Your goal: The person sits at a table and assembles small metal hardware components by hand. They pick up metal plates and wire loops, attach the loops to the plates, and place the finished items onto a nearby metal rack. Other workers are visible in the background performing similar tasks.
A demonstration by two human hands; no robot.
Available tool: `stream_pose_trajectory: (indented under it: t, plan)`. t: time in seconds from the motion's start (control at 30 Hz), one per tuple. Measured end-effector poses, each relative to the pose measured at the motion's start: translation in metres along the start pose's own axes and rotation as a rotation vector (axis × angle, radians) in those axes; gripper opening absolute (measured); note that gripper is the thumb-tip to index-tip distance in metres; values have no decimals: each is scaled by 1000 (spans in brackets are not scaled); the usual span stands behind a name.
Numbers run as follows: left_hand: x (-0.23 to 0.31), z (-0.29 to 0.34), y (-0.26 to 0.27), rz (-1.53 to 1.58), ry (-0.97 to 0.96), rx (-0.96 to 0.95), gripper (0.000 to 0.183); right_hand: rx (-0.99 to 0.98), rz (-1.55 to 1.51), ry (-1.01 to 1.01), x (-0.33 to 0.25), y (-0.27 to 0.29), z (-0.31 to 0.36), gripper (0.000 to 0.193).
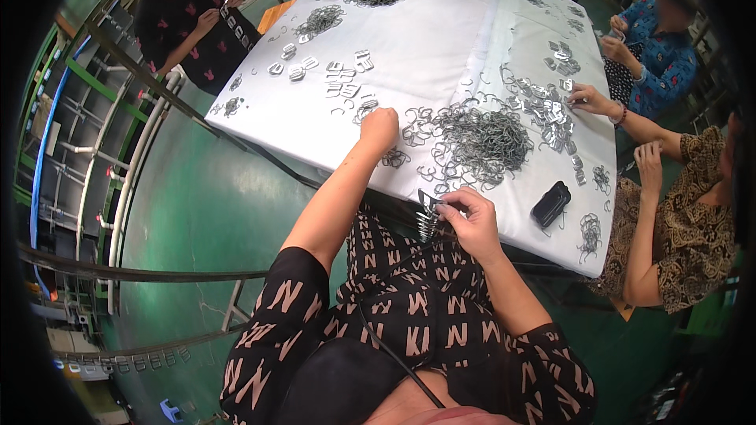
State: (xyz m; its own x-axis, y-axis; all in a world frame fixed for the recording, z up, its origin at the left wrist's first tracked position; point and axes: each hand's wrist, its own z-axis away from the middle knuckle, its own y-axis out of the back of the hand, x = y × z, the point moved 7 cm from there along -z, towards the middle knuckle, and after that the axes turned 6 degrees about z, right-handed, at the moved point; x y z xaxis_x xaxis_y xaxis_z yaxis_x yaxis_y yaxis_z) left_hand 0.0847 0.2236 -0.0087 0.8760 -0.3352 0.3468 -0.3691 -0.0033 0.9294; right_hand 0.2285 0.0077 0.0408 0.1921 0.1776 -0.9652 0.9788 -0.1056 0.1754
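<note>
My left hand (pixel 379 131) is closed, knuckles up, over the near left part of the white-covered table (pixel 291 122). Whatever its fingers hold, if anything, is hidden beneath it. Small shiny metal pieces (pixel 367 102) lie just beyond it, and a few curved wire hooks (pixel 394 159) lie by its wrist. At the table's near edge my right hand (pixel 471 219) pinches a dark strip (pixel 428 198). Several shiny metal pieces (pixel 427 227) hang in a row from that strip. A large heap of grey wire hooks (pixel 484 142) spreads between and beyond my hands.
Flat metal buckles (pixel 551 114) lie right of the heap, where a co-worker's hand (pixel 591 100) reaches in. A black case (pixel 550 204) sits near the right edge. Other people work around the table. Metal rails (pixel 150 267) stand at left over the green floor (pixel 197 212).
</note>
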Motion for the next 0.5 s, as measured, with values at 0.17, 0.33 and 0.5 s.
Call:
stream_pose_trajectory:
  t: [0.17,0.33,0.5]
  plan:
    - [12,0,-18,-23,-55,-5,13,17,1,1,-1,-3,2,9]
    - [17,0,-26,-59,-161,-86,16,-30,108,39,-10,-6,1,12]
    - [23,11,-11,229,-235,43,18,-37,151,93,-11,-7,2,11]
